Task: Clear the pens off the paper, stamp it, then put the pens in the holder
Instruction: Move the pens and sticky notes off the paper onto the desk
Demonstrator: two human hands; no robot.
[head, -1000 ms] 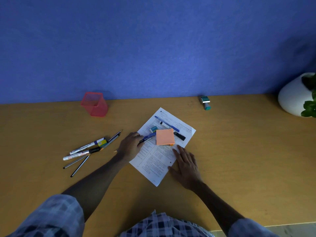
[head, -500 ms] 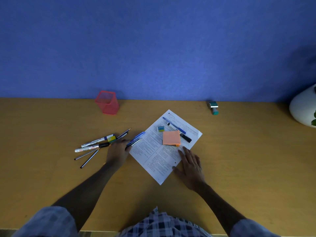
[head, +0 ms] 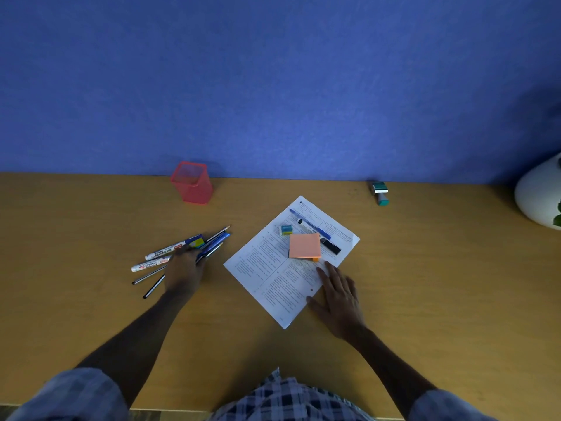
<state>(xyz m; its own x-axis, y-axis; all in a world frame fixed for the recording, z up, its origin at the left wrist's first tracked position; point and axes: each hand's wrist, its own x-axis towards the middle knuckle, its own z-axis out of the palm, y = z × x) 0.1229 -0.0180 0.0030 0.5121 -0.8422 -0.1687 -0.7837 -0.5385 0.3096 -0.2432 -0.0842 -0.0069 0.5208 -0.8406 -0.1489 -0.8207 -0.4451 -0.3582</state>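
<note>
A: What sits nearest the person?

B: The right hand, lying flat with its fingers spread and loose, gripping nothing. The fingertips press on the near right corner of the printed paper, which lies skewed on the wooden desk.

A: And the left hand?

B: The left hand is well to the left of the sheet, curled around a blue pen and a thin pencil beside it; their tips stick out past the fingers toward the upper right. Whether the grip is firm I cannot tell, as the back of the hand hides it.

A: What lies around those fingers?

B: Two white markers poke out to their left, with two slim dark pens below those, all on the bare desk.

A: Anything on the sheet?

B: Just beyond the right fingertips is an orange sticky-note pad. Past it lie a small eraser, a blue-capped pen and a black marker.

A: Further back?

B: A red mesh holder stands at the blue wall, beyond the left hand. The green stamp sits far right of it, and a white vase is at the edge.
</note>
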